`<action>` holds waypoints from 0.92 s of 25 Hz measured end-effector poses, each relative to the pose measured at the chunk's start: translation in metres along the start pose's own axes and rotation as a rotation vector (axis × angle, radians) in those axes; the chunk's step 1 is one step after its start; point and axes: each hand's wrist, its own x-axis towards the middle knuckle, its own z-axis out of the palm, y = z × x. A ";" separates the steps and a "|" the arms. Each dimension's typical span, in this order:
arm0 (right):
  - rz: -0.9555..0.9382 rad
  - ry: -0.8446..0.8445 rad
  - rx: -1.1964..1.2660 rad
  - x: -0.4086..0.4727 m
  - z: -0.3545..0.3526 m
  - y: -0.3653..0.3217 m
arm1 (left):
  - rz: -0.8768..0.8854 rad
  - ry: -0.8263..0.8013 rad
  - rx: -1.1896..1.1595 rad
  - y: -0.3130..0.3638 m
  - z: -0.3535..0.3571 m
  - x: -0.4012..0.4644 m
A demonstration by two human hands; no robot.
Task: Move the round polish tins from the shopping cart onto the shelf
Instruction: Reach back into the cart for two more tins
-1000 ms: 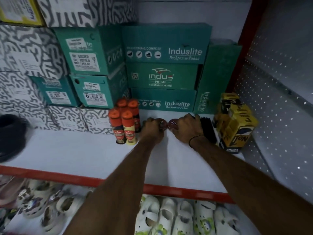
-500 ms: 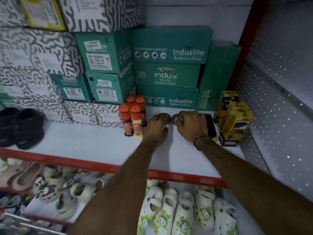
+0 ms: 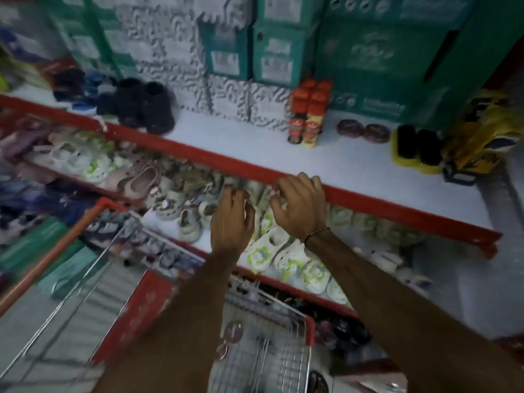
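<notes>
Two round dark red polish tins (image 3: 350, 128) (image 3: 376, 133) lie side by side on the white shelf (image 3: 354, 168), between the orange-capped bottles and the black brushes. My left hand (image 3: 231, 219) and my right hand (image 3: 299, 207) hover in front of the shelf's red front edge, both with fingers loosely curled and holding nothing. Below them is the wire shopping cart (image 3: 272, 361) with red corners; round tins (image 3: 233, 331) (image 3: 221, 350) lie in its basket. The picture is blurred by motion.
Orange-capped polish bottles (image 3: 309, 114) stand left of the tins; black brushes (image 3: 416, 147) and yellow boxes (image 3: 482, 137) to the right. Green shoe boxes (image 3: 368, 52) are stacked behind. Black shoes (image 3: 147, 106) sit at the left. White clogs (image 3: 283, 251) fill the lower shelf.
Both hands let go of the two tins on the shelf and drew back toward me, past the red edge. The view swung down and left, bringing the cart into sight.
</notes>
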 end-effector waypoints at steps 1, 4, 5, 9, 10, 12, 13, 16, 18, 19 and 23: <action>-0.039 -0.068 0.035 -0.019 0.017 -0.017 | -0.060 -0.018 0.013 -0.023 -0.001 -0.022; -0.096 -0.336 0.148 -0.097 0.075 -0.060 | -0.213 -0.124 0.053 -0.089 0.011 -0.107; -0.098 -0.455 0.170 -0.135 0.102 -0.072 | -0.298 -0.196 0.086 -0.114 0.026 -0.145; -0.037 -1.064 0.158 -0.273 0.188 -0.082 | -0.644 -0.628 0.046 -0.180 0.094 -0.265; -0.006 -1.215 0.145 -0.305 0.213 -0.081 | -0.716 -0.710 0.053 -0.195 0.118 -0.291; 0.029 -1.403 0.075 -0.349 0.259 -0.073 | -0.811 -0.826 0.096 -0.218 0.159 -0.330; 0.000 -1.452 0.014 -0.364 0.282 -0.070 | -0.823 -0.878 0.126 -0.226 0.179 -0.346; -0.199 -1.482 -0.103 -0.401 0.343 -0.066 | -0.794 -0.932 0.162 -0.243 0.234 -0.382; -0.242 -1.427 -0.114 -0.416 0.355 -0.064 | -0.727 -0.874 0.221 -0.243 0.252 -0.393; -0.230 -1.386 -0.114 -0.424 0.356 -0.062 | -0.709 -0.848 0.246 -0.242 0.256 -0.397; -0.116 -1.393 -0.156 -0.424 0.317 -0.063 | -0.738 -0.833 0.254 -0.229 0.222 -0.397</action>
